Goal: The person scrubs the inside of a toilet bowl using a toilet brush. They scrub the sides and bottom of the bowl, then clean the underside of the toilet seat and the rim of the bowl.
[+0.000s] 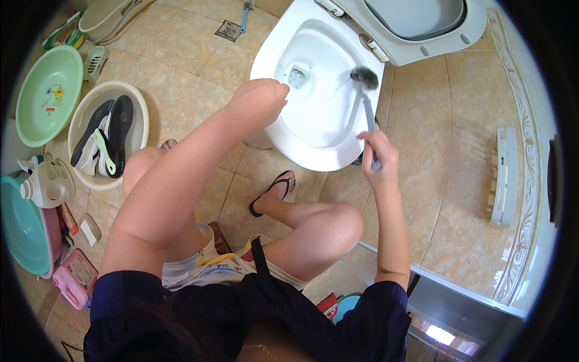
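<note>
My right hand (383,160) is closed around the grey handle of a toilet brush (368,108). The dark bristle head of the brush touches or hovers just over the right side of the white toilet bowl (325,158); I cannot tell which. Over the bowl's left rim is my left hand (260,99), curled into a fist with its back toward me, so whatever its fingers hold, if anything, is hidden. Water stands in the drain hole at the bowl's far left. The seat and lid (416,51) are tipped back behind the bowl.
Left on the tiled floor are a green basin (30,123), a cream basin (140,99) with shoes and a green-handled brush (104,151), a white jug (55,184), a teal basin (21,232) and a pink bottle (75,279). A small blue-handled brush (244,21) lies near a floor drain (228,30).
</note>
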{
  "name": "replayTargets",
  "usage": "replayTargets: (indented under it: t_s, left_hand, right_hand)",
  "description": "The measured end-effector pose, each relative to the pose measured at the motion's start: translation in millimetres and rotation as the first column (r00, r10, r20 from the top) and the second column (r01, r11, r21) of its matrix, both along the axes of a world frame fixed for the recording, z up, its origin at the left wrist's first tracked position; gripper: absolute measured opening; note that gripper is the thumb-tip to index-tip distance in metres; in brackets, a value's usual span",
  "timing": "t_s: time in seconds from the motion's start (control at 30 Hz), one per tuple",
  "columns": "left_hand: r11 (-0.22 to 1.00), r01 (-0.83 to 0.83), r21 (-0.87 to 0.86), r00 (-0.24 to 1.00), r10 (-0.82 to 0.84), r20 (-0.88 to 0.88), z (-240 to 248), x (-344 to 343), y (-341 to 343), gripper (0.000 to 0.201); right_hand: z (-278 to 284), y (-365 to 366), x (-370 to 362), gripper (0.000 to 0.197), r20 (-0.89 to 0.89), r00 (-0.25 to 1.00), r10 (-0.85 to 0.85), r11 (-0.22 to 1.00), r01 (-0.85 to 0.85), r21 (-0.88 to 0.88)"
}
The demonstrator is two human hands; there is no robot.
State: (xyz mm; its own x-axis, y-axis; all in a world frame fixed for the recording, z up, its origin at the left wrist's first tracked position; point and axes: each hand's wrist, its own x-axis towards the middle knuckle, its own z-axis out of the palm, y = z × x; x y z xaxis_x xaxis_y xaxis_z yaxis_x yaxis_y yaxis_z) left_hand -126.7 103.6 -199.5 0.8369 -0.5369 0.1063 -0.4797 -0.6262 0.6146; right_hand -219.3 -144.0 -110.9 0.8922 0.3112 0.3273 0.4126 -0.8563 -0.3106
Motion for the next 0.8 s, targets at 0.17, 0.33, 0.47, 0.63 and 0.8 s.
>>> replayTargets:
  t_s: [0.17, 0.33, 0.47, 0.63, 0.8]
  left_hand:
    - [1.0, 0.012, 0.004, 1.0, -0.012, 0.001, -2.5, -0.6, -5.0, 0.016]
    - [1.0, -0.015, 0.015, 1.0, 0.015, 0.021, -1.6, 0.2, 0.4, 0.016]
    - [1.0, -0.012, -0.007, 1.0, 0.012, 0.026, -3.1, 0.1, -4.5, 0.016]
    - [0.999, -0.018, -0.029, 1.0, 0.018, 0.007, -5.0, 2.0, -1.1, 0.016]
    - [0.999, -0.041, -0.014, 0.999, 0.041, 0.005, 0.4, 4.2, 5.5, 0.016]
  right_hand:
    - [4.6, 7.8, 9.9, 0.024, -0.061, 0.995, -0.081, 0.997, 0.081, -0.013]
    - [20.7, 18.7, -29.4, 0.022, -0.052, 0.998, 0.029, 0.999, -0.03, -0.016]
    - [11.0, 9.1, -7.0, 0.021, -0.054, 0.995, -0.082, 0.996, 0.084, 0.033]
    - [18.6, 14.2, 6.3, 0.021, -0.153, 0.977, -0.15, 0.988, 0.151, -0.006]
    - [27.2, 24.2, -16.2, 0.021, -0.119, 0.993, -0.028, 0.999, 0.03, 0.013]
